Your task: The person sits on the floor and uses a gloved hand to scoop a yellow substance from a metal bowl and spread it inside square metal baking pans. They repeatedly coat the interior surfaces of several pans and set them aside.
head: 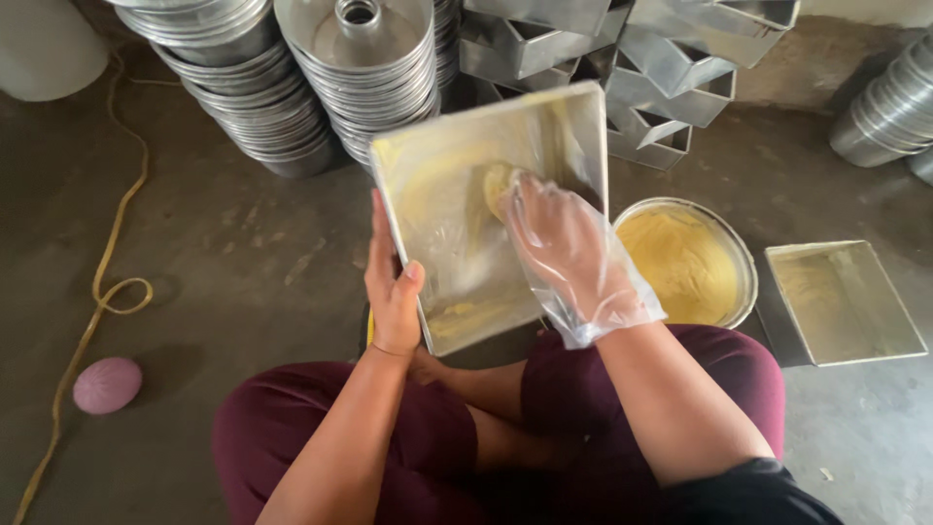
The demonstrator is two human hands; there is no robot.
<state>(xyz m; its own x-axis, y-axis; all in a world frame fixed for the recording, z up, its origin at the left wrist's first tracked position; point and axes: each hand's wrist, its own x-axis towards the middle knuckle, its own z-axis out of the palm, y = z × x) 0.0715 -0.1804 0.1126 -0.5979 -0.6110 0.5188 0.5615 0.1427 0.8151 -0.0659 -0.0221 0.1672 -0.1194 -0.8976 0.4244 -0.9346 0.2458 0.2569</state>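
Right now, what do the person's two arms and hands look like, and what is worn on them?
The left hand is bare, with no glove, ring or watch visible. The right hand wears a loose, clear, crinkled plastic glove ending past the wrist. Both forearms are bare; no sleeves show.

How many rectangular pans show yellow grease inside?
2: one pan is held tilted by the left hand; another pan lies on the floor at right. Stacked pans behind may hide more.

Square baking pan (457, 233): thin sheet metal, dull silver sheen, smeared with matt yellow grease. Right hand (569, 258): clear, crinkled plastic glove, glossy. Round bowl (743, 262), near right: metal, holding pasty yellow fat. Far stacked tins (292, 78): brushed metal. Floor (243, 253): rough grey concrete.
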